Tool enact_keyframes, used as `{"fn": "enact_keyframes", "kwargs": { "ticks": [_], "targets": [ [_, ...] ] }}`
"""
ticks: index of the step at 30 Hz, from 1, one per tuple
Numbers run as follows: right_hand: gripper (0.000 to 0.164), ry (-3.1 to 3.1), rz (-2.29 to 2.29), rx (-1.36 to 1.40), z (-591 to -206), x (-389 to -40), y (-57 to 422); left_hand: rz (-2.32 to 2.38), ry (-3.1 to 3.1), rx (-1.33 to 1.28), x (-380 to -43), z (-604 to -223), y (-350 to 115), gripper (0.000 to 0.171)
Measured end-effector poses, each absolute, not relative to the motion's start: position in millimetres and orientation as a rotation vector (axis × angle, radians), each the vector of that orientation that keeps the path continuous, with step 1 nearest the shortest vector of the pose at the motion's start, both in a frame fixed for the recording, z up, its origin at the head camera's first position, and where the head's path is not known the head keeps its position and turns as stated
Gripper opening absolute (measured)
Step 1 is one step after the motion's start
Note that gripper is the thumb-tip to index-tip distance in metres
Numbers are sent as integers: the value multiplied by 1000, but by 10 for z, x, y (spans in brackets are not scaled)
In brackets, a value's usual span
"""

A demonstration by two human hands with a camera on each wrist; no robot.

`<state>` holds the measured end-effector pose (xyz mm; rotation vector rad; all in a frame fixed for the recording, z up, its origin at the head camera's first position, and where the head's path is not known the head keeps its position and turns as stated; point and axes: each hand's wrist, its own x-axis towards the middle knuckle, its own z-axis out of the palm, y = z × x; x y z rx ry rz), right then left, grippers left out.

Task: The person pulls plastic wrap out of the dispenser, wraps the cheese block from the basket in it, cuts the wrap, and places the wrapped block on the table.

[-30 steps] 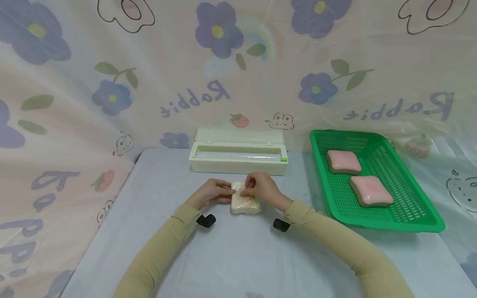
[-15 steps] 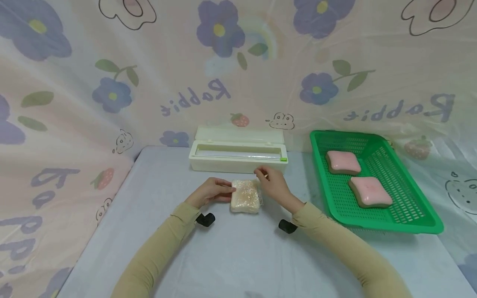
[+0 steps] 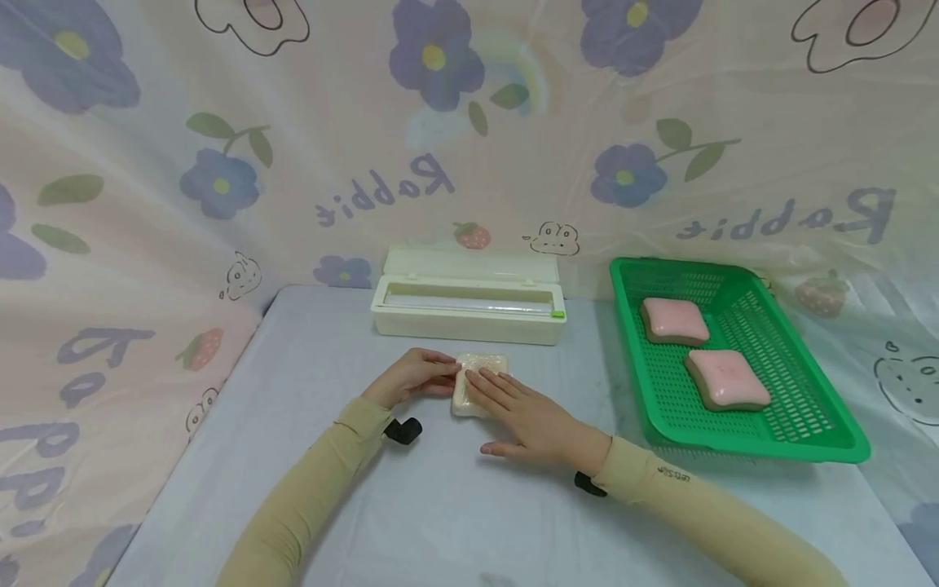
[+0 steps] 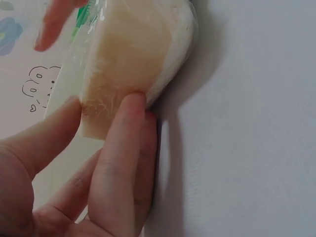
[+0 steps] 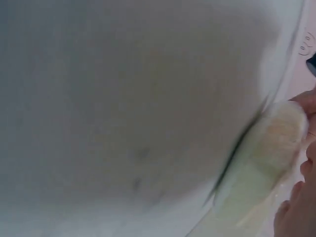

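Note:
A pale, toast-shaped bread slice (image 3: pixel 464 398) wrapped in clear cling film lies on the table, mid-view from the head. My left hand (image 3: pixel 414 377) pinches its left edge; in the left wrist view the thumb and fingers (image 4: pixel 116 158) bear on the wrapped bread's side. Over its top my right hand (image 3: pixel 539 424) lies with straight fingers, covering the lower right part, the thumb spread off toward the near side. The right wrist view is blurred: one end of the wrapped bread (image 5: pixel 279 143) shows there, with fingertips at the right edge.
Behind the bread stands a white cling film dispenser (image 3: pixel 469 326), lid raised, a film roll (image 3: pixel 469 306) inside. A green basket (image 3: pixel 763 447) on the right holds two pink-topped bread slices (image 3: pixel 675 319). A patterned curtain (image 3: pixel 513 179) hangs behind and to the left.
My right hand left the film at the bread's top, lifted toward the upper right, then came down flat on the bread with fingers straight. My left hand stays at the left edge.

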<state>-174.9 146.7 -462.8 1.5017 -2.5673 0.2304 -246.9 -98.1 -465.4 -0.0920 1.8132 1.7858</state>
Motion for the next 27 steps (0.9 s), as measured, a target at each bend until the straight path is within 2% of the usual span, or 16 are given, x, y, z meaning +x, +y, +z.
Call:
{"fn": "enact_keyframes", "kwargs": {
  "ticks": [10, 20, 27],
  "targets": [
    [98, -2698, 197, 1540, -4673, -1876, 1409, 1800, 1768, -146, -2517, -4682, -963, 38],
    [103, -2816, 354, 1478, -4634, -1939, 1351, 1794, 1777, -186, -2492, -4583, -941, 40],
    [96, -2774, 345, 1463, -4667, -1938, 1341, 1800, 1787, -205, -2491, -4617, -943, 42]
  ]
}}
